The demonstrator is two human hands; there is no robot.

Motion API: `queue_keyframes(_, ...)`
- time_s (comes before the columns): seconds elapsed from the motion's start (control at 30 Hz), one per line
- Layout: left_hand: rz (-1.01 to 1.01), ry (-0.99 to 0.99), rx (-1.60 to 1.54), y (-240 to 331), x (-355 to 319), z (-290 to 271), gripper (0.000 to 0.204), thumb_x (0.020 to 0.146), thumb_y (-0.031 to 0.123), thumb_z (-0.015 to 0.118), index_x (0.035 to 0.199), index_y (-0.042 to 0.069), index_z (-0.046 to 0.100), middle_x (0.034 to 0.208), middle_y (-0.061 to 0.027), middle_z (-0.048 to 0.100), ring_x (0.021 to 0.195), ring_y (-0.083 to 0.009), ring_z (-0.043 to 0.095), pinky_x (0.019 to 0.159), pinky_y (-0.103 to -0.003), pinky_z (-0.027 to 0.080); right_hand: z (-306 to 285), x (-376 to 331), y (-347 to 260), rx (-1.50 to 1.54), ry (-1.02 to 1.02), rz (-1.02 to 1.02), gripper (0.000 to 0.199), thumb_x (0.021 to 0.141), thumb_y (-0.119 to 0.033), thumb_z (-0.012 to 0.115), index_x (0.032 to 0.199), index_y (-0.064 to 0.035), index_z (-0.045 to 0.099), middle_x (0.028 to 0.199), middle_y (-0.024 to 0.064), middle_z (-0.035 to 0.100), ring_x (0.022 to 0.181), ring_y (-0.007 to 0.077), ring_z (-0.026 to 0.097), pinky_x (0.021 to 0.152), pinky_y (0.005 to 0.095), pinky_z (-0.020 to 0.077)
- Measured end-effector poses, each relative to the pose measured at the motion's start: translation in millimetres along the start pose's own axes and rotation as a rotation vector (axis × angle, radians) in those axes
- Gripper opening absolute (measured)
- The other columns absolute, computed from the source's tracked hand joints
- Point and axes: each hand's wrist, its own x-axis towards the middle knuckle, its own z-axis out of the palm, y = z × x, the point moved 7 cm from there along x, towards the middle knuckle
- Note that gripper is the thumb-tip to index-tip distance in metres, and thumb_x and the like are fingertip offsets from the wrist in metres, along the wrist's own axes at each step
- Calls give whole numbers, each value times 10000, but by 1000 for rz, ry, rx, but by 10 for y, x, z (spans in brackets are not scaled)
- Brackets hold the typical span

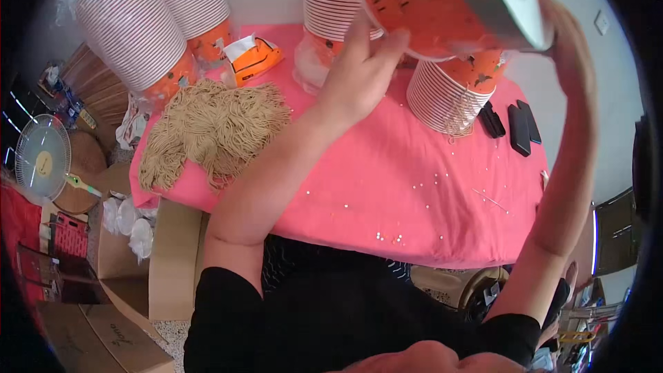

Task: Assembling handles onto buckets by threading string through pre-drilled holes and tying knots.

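Observation:
Both hands hold up an orange paper bucket with dark printed figures, lying tilted at the far side of the table. My left hand grips its lower left edge, thumb and fingers closed on it. My right hand presses against the white round end at the right, its fingers partly hidden behind. Just below the held bucket stands a nested stack of upturned buckets, white rims showing, with tan cords hanging at its lower edge. A taller bucket stack stands behind my left hand.
A heap of tan cord lies at left on the pink tablecloth. Two more tall bucket stacks and an orange tissue pack are behind it. Black phone-like objects lie at right. Small white dots are scattered about. An open carton stands lower left.

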Motion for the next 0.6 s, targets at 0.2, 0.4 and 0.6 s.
queue_keyframes(0.2,776,278,327,586,331,135,650,952,153,583,1466,34,203,1459,-193,290,1358,-333,313,1107,-410,300,444,-276,-1183,-325,185,-122,654,915,-540,495,1021,89,640,752,182,683,558,237,678,471,311,569)
queue_keyframes(0.4,820,102,148,603,858,665,715,858,189,664,1440,-6,298,1359,-244,465,1267,-367,460,1059,-403,367,-807,584,82,-393,72,339,621,886,-652,489,934,-57,661,684,66,617,542,138,613,498,248,518)
queue_keyframes(0.6,288,154,505,-412,1393,669,930,628,481,843,1319,-16,469,1253,-183,600,1174,-271,577,1015,-375,444,-80,511,691,-206,-54,468,655,867,-660,495,746,-22,572,541,74,556,406,167,551,362,279,459)
